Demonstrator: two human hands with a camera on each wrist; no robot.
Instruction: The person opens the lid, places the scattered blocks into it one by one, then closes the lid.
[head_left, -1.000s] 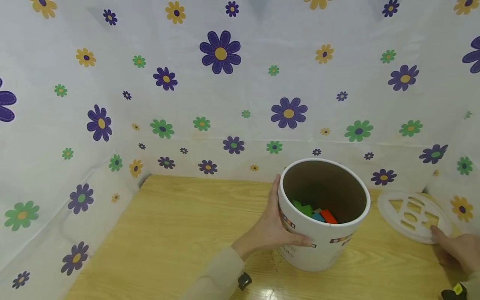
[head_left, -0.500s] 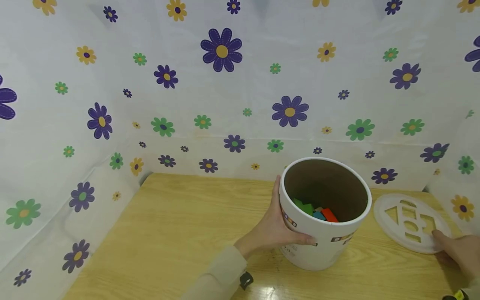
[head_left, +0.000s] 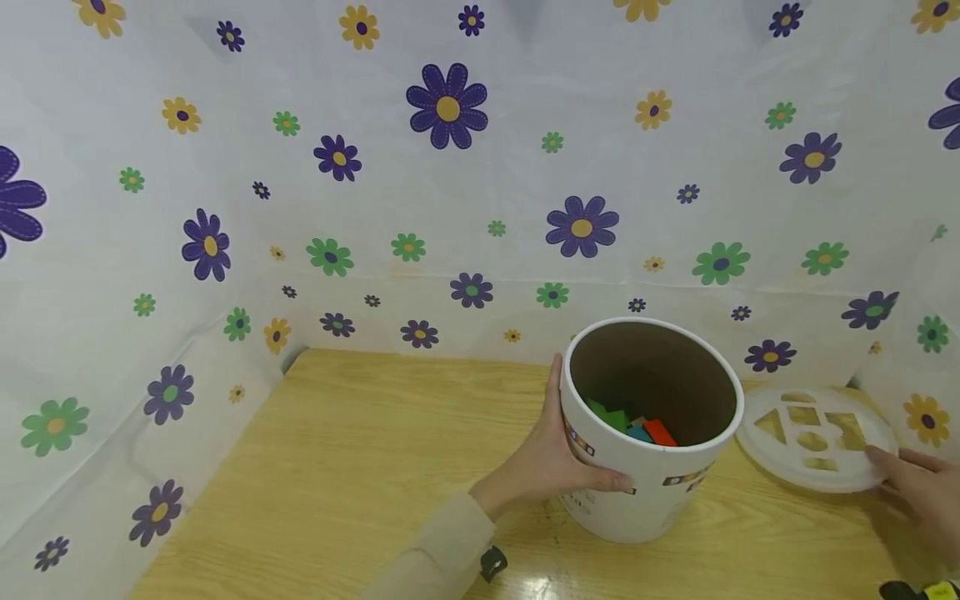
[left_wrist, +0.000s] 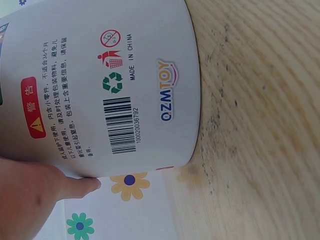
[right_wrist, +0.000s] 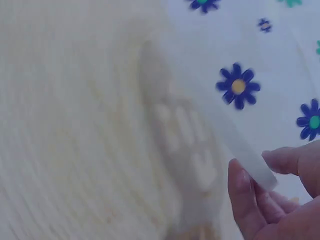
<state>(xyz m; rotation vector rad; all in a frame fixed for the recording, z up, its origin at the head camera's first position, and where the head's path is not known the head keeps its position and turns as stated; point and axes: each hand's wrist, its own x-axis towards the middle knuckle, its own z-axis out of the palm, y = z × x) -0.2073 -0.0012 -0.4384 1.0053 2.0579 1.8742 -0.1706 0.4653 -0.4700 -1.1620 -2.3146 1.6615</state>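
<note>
A white cylindrical bucket [head_left: 630, 504] stands upright on the wooden table, its open top tilted into sight. Inside lie green blocks [head_left: 617, 419], a red block [head_left: 660, 432] and a blue block [head_left: 639, 434]; the rest of the contents is hidden. My left hand [head_left: 547, 462] grips the bucket's left side, thumb across the front. At the right, my right hand [head_left: 918, 487] pinches the edge of a translucent white lid [head_left: 825, 481] with shaped cut-outs. In the right wrist view, the lid [right_wrist: 225, 130] appears edge-on between thumb and fingers, raised off the table at this end.
A wood-grain table [head_left: 360, 467] extends to the left of the bucket. White cloth [head_left: 510, 175] printed with flowers walls off the back and both sides. A barcode label [left_wrist: 120, 125] and printed text mark the bucket's side in the left wrist view.
The right hand has kept hold of the lid, which has shifted slightly left and turned, bringing its cut-outs to new positions. The left hand and the bucket have stayed in place.
</note>
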